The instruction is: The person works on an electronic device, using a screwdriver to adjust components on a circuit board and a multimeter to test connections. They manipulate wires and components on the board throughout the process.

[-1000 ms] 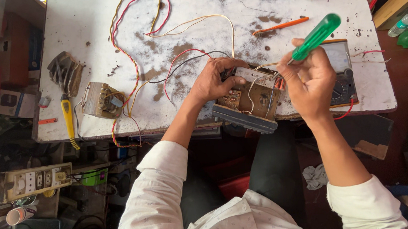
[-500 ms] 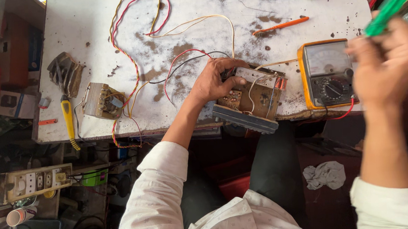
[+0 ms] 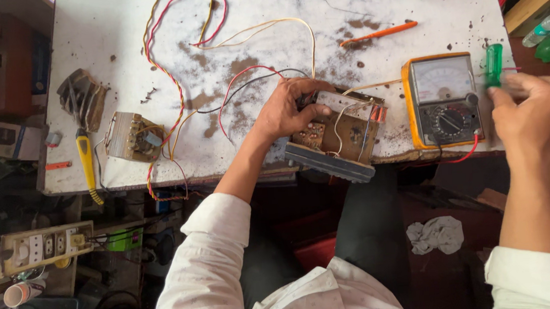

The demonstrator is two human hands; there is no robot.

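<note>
Left hand [image 3: 288, 111] clamps the board [image 3: 338, 134] at the table's [image 3: 118, 30] near edge; it looks stiff, fragile, best gripped by its sides. Right hand [image 3: 530, 114] is closed on a screwdriver [image 3: 493, 65].

- Worktop [image 3: 118, 30]: white, scuffed, filling the upper frame.
- Meter [image 3: 442, 101] at right edge.
- Circuit board [image 3: 341, 137] at lower centre.
- Small transformer [image 3: 132, 137] at left.
- Loose wires [image 3: 179, 71] across the middle.
- Orange screwdriver [image 3: 379, 33] at upper right.

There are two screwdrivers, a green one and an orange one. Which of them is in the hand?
The green-handled screwdriver is in the right hand, beside the multimeter. The orange screwdriver lies untouched on the table.
</note>
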